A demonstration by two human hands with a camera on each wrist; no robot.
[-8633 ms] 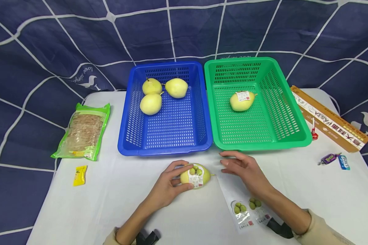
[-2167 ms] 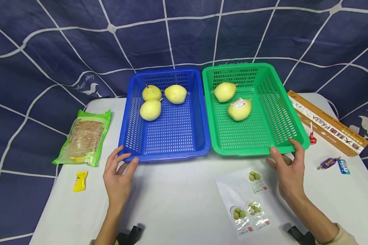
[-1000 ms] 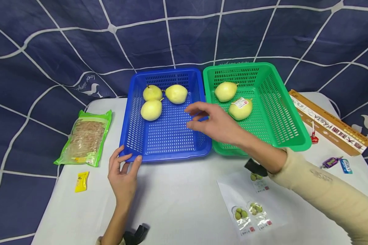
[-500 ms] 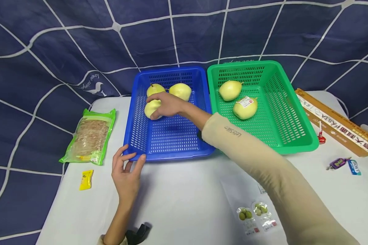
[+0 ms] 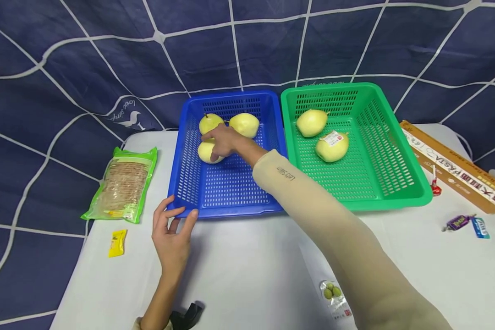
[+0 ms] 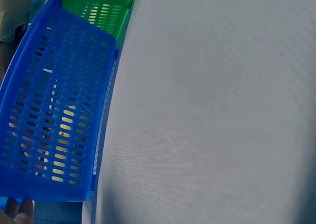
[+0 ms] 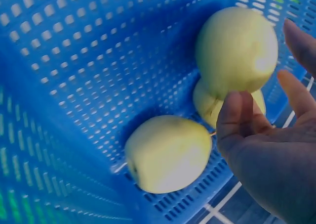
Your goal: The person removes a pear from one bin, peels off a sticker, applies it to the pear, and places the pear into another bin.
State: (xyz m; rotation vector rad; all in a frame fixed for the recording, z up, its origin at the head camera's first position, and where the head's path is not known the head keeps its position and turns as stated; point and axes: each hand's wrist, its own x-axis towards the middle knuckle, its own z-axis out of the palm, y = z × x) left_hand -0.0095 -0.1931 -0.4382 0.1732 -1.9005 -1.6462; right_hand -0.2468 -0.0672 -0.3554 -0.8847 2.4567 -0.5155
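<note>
Inside the blue basket (image 5: 227,208), a person's right hand (image 5: 222,140) reaches across the front pear (image 5: 208,152), fingers loosely spread and draped over its top, not yet closed around it. That pear lies directly beneath the fingertips, at the basket's back left, just in front of two more pears (image 5: 244,124). The left hand (image 5: 171,233), fingers straight, steadies the basket's near left corner. Beside the blue basket's right wall, a green basket (image 5: 396,201) holds a stickered pear (image 5: 332,145) and a plain one.
</note>
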